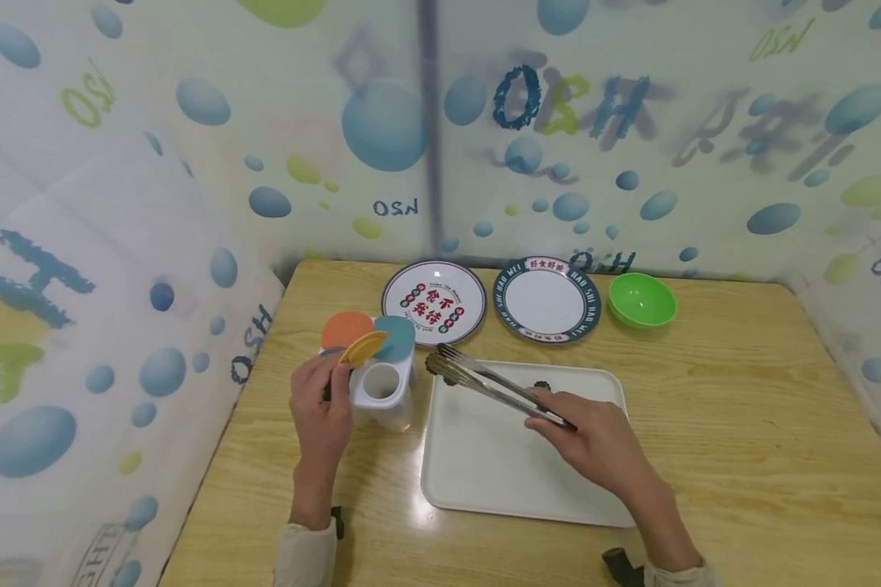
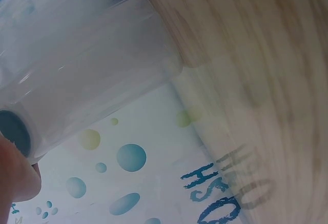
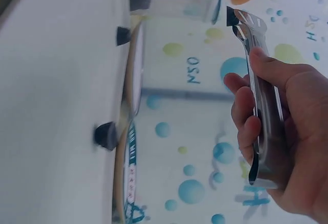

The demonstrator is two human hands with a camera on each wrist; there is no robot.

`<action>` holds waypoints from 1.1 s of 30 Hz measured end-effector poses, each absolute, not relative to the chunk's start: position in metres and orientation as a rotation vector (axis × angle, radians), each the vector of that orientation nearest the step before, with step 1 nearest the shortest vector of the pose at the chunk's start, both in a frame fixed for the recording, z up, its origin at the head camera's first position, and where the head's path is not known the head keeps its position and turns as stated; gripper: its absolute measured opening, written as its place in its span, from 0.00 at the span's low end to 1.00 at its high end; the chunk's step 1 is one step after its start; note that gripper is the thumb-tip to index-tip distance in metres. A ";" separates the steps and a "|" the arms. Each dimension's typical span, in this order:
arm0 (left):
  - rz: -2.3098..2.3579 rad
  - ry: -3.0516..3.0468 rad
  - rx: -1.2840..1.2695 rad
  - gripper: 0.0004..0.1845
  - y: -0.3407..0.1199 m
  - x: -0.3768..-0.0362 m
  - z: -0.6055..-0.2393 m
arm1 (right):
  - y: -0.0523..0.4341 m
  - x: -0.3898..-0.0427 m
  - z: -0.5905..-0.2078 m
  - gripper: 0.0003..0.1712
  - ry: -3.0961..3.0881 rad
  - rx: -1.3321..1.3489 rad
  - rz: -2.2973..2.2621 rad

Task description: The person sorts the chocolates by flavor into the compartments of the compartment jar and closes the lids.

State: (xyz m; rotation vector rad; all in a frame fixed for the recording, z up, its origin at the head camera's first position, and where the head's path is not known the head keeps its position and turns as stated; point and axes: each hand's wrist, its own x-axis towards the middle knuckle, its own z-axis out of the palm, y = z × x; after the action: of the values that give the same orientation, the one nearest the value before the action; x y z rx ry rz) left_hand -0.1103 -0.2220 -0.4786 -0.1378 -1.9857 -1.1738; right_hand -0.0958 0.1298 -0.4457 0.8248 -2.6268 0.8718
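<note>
Your right hand (image 1: 595,440) grips the tongs (image 1: 484,383), tips raised over the tray's (image 1: 484,473) far left corner. Your left hand (image 1: 321,408) holds the white caddy (image 1: 382,391) on the bench (image 1: 741,424), fingers curled at its side, yellow lid (image 1: 363,348) tilted open.

tongs (image 1: 484,383): shiny polished metal | tray (image 1: 484,465): smooth white plastic, slight gloss | table (image 1: 741,424): light wood grain, matt | bowl (image 1: 642,299): glossy green plastic | container (image 1: 382,391): translucent white plastic | backdrop (image 1: 191,163): printed sheet, matt
</note>
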 end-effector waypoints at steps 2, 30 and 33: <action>-1.176 -1.983 -0.141 0.08 -0.222 -0.110 -0.479 | 0.123 -0.096 -0.440 0.23 -2.601 0.848 0.926; -1.164 -1.931 -0.209 0.08 -0.223 -0.112 -0.481 | 0.100 -0.104 -0.446 0.29 -2.798 0.766 0.860; -1.168 -1.926 -0.216 0.08 -0.224 -0.112 -0.481 | 0.111 -0.103 -0.452 0.28 -2.819 0.712 0.830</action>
State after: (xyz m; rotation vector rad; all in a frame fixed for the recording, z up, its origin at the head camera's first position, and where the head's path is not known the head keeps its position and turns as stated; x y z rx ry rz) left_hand -0.1123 -0.2242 -0.4809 -0.2155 -1.9264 -1.1685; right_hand -0.1034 0.1109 -0.4524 0.7124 -2.8185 0.8298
